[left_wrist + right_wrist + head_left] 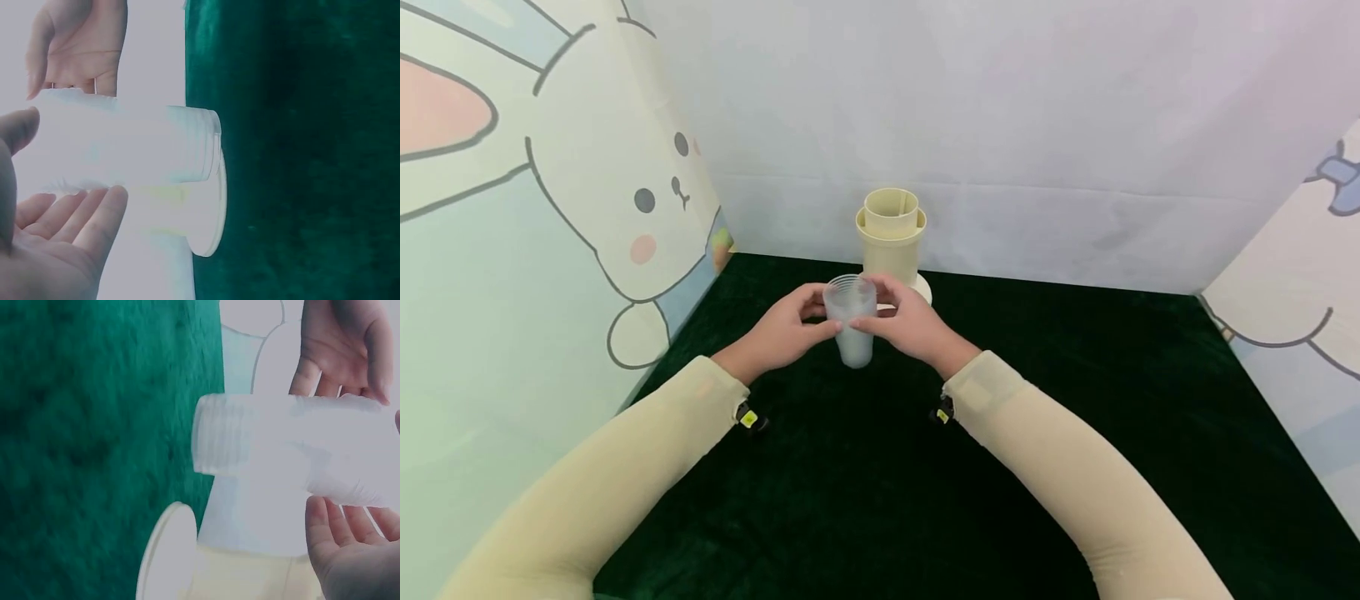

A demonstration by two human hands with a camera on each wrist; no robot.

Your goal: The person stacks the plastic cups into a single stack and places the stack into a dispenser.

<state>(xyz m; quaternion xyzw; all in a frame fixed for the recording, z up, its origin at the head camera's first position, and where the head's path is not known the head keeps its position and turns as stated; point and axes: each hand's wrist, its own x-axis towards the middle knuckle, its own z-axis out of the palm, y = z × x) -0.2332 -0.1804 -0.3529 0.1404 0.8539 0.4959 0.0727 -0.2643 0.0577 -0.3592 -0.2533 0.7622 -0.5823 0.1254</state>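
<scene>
A stack of translucent plastic cups (854, 340) is held upright above the table, in front of a cream-coloured cylinder. My left hand (784, 330) holds the stack from the left, thumb on the near side. From the right, my right hand (916, 323) grips it near the rim, with its thumb across the front. Both wrist views show the nested cups (194, 144) lying sideways in the picture, with fingers and thumbs on either side. The cream cylinder (891, 254) has an inner tube inside a wider collar and a round base (169, 550).
A dark green cloth (865, 500) covers the table. Behind it hangs a pale wall sheet (1000, 125), and a panel with a cartoon rabbit (602, 167) stands at the left. Another printed panel (1292, 275) borders the right side.
</scene>
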